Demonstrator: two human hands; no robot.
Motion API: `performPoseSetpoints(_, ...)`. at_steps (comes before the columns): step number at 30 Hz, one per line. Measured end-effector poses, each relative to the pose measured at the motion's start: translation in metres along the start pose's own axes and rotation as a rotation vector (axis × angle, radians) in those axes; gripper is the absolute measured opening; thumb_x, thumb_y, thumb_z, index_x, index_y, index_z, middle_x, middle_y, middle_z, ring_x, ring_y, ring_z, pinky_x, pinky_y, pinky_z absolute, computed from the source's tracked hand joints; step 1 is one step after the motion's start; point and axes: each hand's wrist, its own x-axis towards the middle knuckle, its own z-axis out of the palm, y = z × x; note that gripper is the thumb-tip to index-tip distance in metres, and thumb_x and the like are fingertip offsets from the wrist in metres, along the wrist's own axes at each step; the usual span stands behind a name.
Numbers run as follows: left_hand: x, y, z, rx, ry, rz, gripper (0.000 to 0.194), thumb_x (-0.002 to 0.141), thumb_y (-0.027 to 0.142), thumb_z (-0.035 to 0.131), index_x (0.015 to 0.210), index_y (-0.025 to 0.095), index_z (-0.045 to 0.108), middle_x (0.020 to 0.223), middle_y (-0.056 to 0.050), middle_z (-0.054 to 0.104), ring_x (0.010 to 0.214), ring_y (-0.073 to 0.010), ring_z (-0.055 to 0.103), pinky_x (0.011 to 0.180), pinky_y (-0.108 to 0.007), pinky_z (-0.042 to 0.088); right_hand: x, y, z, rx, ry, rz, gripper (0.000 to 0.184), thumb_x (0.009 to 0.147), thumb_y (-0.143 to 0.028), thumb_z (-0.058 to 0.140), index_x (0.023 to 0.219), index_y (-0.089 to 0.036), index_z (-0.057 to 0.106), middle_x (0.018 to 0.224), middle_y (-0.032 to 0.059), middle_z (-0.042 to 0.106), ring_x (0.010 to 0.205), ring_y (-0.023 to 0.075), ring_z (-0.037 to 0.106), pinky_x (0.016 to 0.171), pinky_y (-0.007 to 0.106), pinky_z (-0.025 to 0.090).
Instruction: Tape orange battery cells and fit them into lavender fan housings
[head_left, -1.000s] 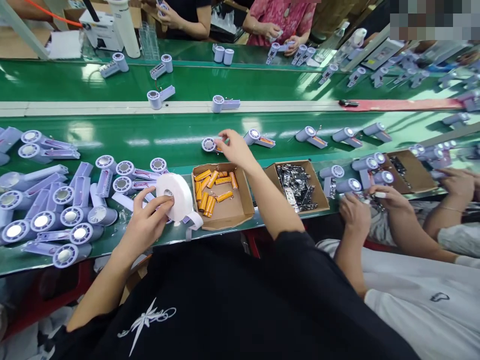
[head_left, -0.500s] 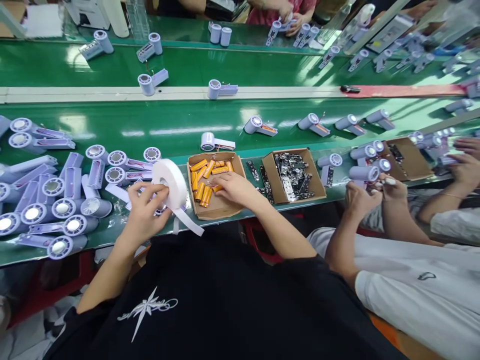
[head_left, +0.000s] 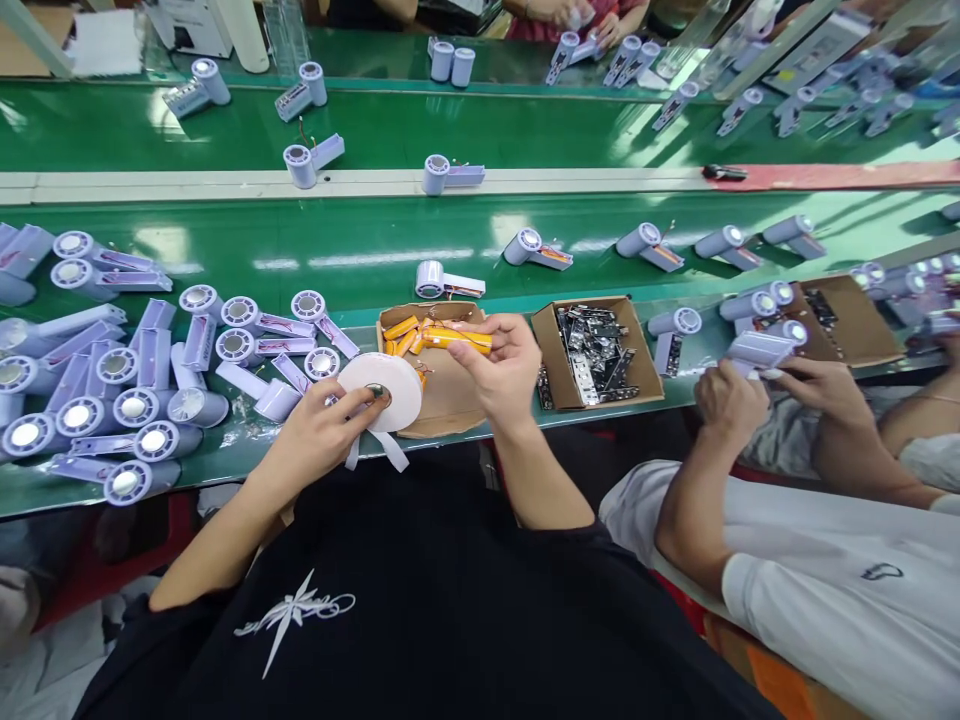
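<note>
My left hand (head_left: 330, 425) grips a roll of white tape (head_left: 391, 392), its flat side turned up and a loose end hanging below. Between the thumb and fingers of my right hand (head_left: 506, 365) is an orange battery (head_left: 471, 343), held level above a cardboard box (head_left: 450, 402). Thin wires show by the fingers. Several more orange batteries (head_left: 403, 328) lie at the back left of that box, partly covered by the roll and the held battery.
Lilac fan housings (head_left: 139, 408) crowd the bench at left; more stand on the green belt (head_left: 360, 235) ahead. Right of the battery box sits a carton of circuit boards (head_left: 592, 350). A co-worker's hands (head_left: 731, 410) hold a lilac housing at the right.
My right hand has lifted a battery out of the box and turned upward with it. The tape roll has tipped from upright to flatter and shifted right with my left hand.
</note>
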Motion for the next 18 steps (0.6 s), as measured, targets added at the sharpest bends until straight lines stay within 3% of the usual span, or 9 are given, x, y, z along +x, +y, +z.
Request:
performPoseSetpoints(3,0.002,0.0,0.0,0.017,-0.028,0.018,0.058,0.097,0.003,0.061,0.149,0.028,0.068,0.127,-0.006,0.08,0.1,-0.0242,0.067,0.103,-0.044,0.054,-0.027,0.014,0.024,-0.072,-0.008,0.109,0.043,0.089,-0.069,0.079,0.104,-0.03,0.068,0.107,0.006,0.084,0.103,0.0265,0.084,0.094,0.041,0.07)
performPoseSetpoints(5,0.001,-0.003,-0.001,0.022,-0.059,0.024,0.057,0.098,0.002,0.059,0.148,0.028,0.068,0.125,-0.005,0.08,0.097,-0.0238,0.067,0.101,-0.044,0.055,-0.039,0.02,0.027,-0.09,-0.044,0.15,0.04,0.089,-0.066,0.079,0.103,-0.028,0.074,0.112,0.0072,0.086,0.107,0.0285,0.084,0.099,0.043,0.069)
performPoseSetpoints(8,0.002,-0.009,-0.006,0.014,-0.1,0.065,0.06,0.097,0.001,0.056,0.149,0.029,0.067,0.128,-0.005,0.079,0.1,-0.0241,0.068,0.106,-0.046,0.055,-0.039,0.016,0.015,-0.155,-0.155,0.111,0.033,0.093,-0.057,0.077,0.109,-0.028,0.081,0.119,0.0057,0.086,0.111,0.029,0.083,0.103,0.043,0.068)
performPoseSetpoints(13,0.014,-0.019,-0.021,0.076,-0.113,0.155,0.063,0.098,0.002,0.055,0.152,0.032,0.064,0.13,-0.004,0.078,0.102,-0.0244,0.065,0.118,-0.054,0.054,-0.014,-0.01,-0.009,-0.386,-0.302,-0.025,0.032,0.104,-0.048,0.065,0.121,-0.031,0.087,0.123,0.0053,0.086,0.113,0.0292,0.082,0.108,0.042,0.065)
performPoseSetpoints(16,0.022,-0.02,-0.032,0.024,-0.117,0.165,0.068,0.095,-0.001,0.052,0.153,0.032,0.063,0.131,-0.004,0.076,0.099,-0.0248,0.063,0.125,-0.063,0.048,-0.005,-0.016,-0.016,-0.334,-0.338,0.036,0.035,0.103,-0.052,0.068,0.122,-0.03,0.087,0.116,0.006,0.088,0.106,0.0295,0.084,0.103,0.044,0.067)
performPoseSetpoints(18,0.026,-0.018,-0.039,-0.004,-0.152,0.173,0.07,0.094,-0.001,0.05,0.156,0.031,0.061,0.132,-0.005,0.075,0.098,-0.0249,0.063,0.125,-0.062,0.049,-0.004,-0.015,-0.017,-0.184,-0.38,0.123,0.041,0.096,-0.057,0.078,0.125,-0.029,0.086,0.12,0.0052,0.087,0.109,0.0299,0.084,0.102,0.045,0.069)
